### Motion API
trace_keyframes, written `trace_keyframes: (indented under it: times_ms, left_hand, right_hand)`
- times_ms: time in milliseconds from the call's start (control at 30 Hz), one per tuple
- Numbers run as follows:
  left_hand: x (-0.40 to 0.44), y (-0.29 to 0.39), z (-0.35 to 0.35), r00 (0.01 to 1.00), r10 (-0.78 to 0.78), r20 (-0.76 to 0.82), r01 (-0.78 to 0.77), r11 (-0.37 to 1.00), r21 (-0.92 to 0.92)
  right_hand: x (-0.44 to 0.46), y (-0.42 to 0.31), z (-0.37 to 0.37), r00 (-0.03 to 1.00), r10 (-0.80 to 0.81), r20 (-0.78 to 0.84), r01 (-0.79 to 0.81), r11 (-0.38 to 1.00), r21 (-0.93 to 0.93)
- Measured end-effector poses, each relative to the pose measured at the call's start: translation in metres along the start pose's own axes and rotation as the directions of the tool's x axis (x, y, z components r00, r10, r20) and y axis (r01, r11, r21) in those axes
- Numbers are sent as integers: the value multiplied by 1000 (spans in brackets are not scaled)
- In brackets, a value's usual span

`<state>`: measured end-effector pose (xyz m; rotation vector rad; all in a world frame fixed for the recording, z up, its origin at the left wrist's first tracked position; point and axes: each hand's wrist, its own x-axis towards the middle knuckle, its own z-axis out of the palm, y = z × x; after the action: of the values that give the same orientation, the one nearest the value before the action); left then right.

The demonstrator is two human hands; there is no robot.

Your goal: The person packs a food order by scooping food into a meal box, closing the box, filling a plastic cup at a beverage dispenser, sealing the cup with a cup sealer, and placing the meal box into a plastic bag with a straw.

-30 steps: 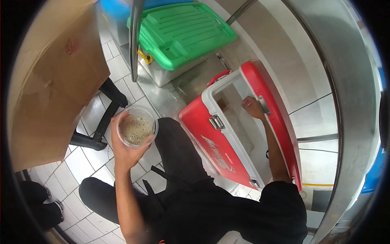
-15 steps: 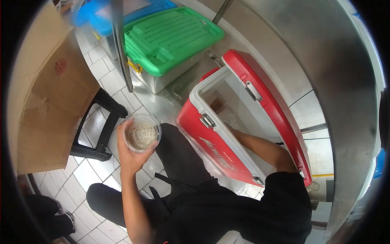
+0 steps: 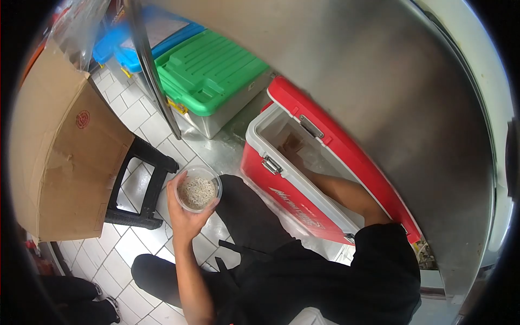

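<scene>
Gripping a clear cup (image 3: 203,173) of frothy liquid (image 3: 196,193) near the knee (image 3: 231,189), head view: left hand (image 3: 187,218), fingers wrapped around it. Right arm (image 3: 349,192) reaches into the open red cooler (image 3: 264,177); right hand hidden, cannot tell finger state.

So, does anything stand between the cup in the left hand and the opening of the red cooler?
Yes: in this view, the knee and the cooler's front wall lie between the cup and the opening, and the right forearm occupies part of it. The open lid is on the far side.
</scene>
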<state>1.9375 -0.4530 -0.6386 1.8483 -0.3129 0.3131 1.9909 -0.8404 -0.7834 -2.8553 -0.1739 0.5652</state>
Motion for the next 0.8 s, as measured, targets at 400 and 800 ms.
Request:
trace_keyframes:
  times_ms: [400,800]
  left_hand:
    - [-3,5,1,1000,26,12,-26,999,25]
    - [-4,16,-12,997,48,-60,-45,998,50]
  right_hand:
    - [21,6,-3,999,12,-46,-15,996,-85]
    - [-13,79,-50,424,209,881,-383,923,-35]
